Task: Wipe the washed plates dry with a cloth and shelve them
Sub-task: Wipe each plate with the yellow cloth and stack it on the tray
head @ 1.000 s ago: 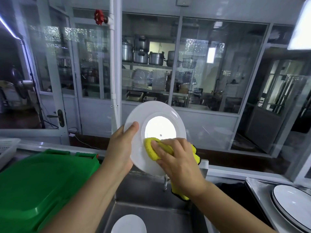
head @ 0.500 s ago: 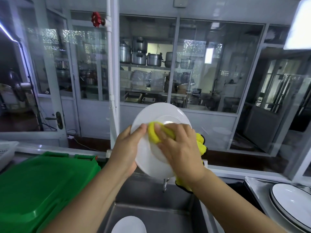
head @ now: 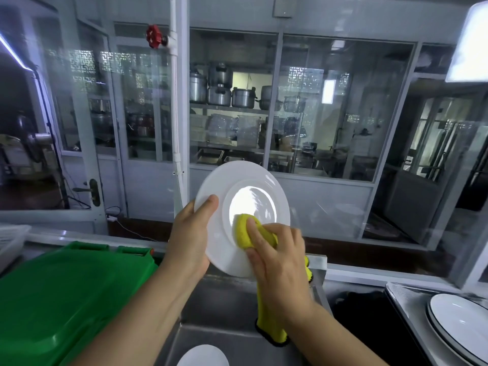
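A white plate (head: 237, 186) stands nearly upright above the steel sink (head: 227, 299), its face toward me. My left hand (head: 190, 239) grips its left rim, thumb on the front. My right hand (head: 277, 254) holds a yellow cloth (head: 243, 231) bunched against the lower part of the plate's face; the cloth's tail hangs down under my wrist. Another white plate (head: 203, 356) lies in the sink bottom. A stack of white plates with dark rims (head: 459, 328) sits on the counter at the right.
A green plastic lid or bin (head: 60, 299) fills the left counter. A white crate edge (head: 10, 239) shows at far left. Behind the sink runs a glass partition with a white pipe (head: 177, 101) and red valve (head: 154, 37); pots sit on shelves beyond.
My right hand and the cloth have slid from the upper middle of the plate's face down to its lower part. The plate has tilted slightly; my left hand keeps its grip.
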